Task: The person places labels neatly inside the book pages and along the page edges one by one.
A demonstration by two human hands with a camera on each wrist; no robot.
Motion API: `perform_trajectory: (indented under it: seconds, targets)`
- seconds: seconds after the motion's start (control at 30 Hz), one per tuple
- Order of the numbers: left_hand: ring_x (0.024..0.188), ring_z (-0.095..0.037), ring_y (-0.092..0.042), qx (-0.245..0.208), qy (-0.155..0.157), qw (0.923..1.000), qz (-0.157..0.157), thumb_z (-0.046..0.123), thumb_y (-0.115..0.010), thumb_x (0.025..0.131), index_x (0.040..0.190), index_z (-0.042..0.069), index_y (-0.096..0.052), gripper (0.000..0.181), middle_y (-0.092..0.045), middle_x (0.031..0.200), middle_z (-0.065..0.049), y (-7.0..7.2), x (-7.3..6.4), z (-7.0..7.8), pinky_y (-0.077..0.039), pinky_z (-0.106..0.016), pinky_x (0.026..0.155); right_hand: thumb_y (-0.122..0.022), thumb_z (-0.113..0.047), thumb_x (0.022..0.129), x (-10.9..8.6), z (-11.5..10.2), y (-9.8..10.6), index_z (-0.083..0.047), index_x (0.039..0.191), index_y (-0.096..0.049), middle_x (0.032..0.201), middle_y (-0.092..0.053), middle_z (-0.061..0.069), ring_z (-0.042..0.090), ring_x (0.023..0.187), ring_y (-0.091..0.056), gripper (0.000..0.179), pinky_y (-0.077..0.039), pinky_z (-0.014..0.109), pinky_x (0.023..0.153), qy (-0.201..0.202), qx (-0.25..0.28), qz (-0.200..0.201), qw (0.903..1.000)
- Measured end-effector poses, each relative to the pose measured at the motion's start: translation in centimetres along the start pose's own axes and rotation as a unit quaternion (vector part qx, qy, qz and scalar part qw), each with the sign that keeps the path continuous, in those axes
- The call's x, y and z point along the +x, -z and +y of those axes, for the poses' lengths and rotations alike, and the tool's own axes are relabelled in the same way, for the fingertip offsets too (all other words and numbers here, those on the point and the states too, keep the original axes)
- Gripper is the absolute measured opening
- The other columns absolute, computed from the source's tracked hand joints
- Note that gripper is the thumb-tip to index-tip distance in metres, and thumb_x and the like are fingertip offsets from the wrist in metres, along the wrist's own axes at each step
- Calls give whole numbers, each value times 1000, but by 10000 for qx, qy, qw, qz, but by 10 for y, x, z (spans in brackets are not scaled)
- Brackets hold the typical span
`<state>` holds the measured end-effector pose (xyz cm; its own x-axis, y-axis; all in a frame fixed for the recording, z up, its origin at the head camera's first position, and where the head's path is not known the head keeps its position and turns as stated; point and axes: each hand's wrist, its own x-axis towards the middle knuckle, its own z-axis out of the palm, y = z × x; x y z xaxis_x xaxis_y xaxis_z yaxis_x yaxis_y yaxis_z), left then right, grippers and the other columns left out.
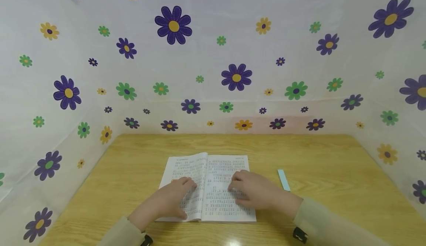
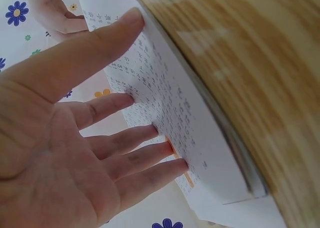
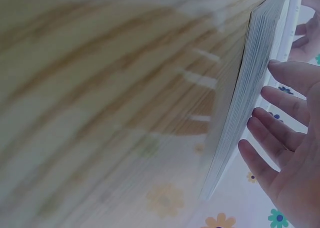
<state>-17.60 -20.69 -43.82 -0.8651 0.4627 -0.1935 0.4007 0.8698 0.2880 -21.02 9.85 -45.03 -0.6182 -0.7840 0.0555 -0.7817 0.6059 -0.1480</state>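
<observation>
An open book (image 1: 229, 164) with printed pages lies on the table. My left hand (image 1: 171, 198) rests its spread fingertips on the left page, thumb near the lower edge. Close to those fingertips in the left wrist view is an orange strip (image 2: 189, 180) on the page, partly hidden by the fingers. On the right page rest the fingertips of my right hand (image 1: 254, 189), the fingers slightly bent and apart. Seen from the right wrist, the thick stack of page edges (image 3: 245, 82) stands beside that hand. Neither hand grips anything.
A light blue strip (image 1: 284, 180) lies on the wooden table (image 1: 133, 172) to the right of the book. A white flower-print sheet (image 1: 206, 53) encloses the table at the back and both sides. Dark bands (image 1: 300, 235) show at the sleeves.
</observation>
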Motion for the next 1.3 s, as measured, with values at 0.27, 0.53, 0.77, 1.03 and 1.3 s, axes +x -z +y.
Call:
perform_trajectory:
  seconds: [0.27,0.53,0.77,1.03,1.3]
  targets:
    - [145,-41,-53,3,-29,10000,-11,23,-100,71,146,3,-57,89,-54,156,-18,-2,0,0,-49,-54,120,-79,-32,96,-9,5,1,-20,123,-75,123,-69,0,14,108,-65,31,-62,32,98,-52,-264,18,9996]
    - [144,-41,-54,-62,-16,10000,2,21,-101,70,146,3,-57,90,-55,156,-18,-1,-1,1,-50,-54,119,-82,-27,93,-19,13,4,-19,118,-76,117,-71,0,13,100,-66,27,-64,30,91,-148,-443,207,9987]
    - [144,-41,-54,-91,7,10000,-2,20,-101,70,145,3,-57,89,-55,156,-18,0,-1,3,-51,-53,118,-82,-27,93,-25,19,6,-20,116,-77,114,-71,-1,12,99,-65,24,-64,32,91,-214,-590,256,9977]
    - [144,-40,-54,-56,37,10000,-7,22,-101,70,146,4,-56,90,-54,156,-17,-1,-1,2,-51,-53,118,-82,-24,91,-33,24,11,-18,115,-77,113,-72,2,14,99,-68,25,-64,33,89,-193,-686,299,9970]
    - [141,-40,-56,15,-42,10000,87,21,-102,69,145,4,-58,89,-56,154,-18,-1,-1,0,-52,-53,117,-84,-21,88,-39,35,11,-17,114,-76,111,-72,1,15,98,-68,28,-65,35,88,-214,-747,374,9963]
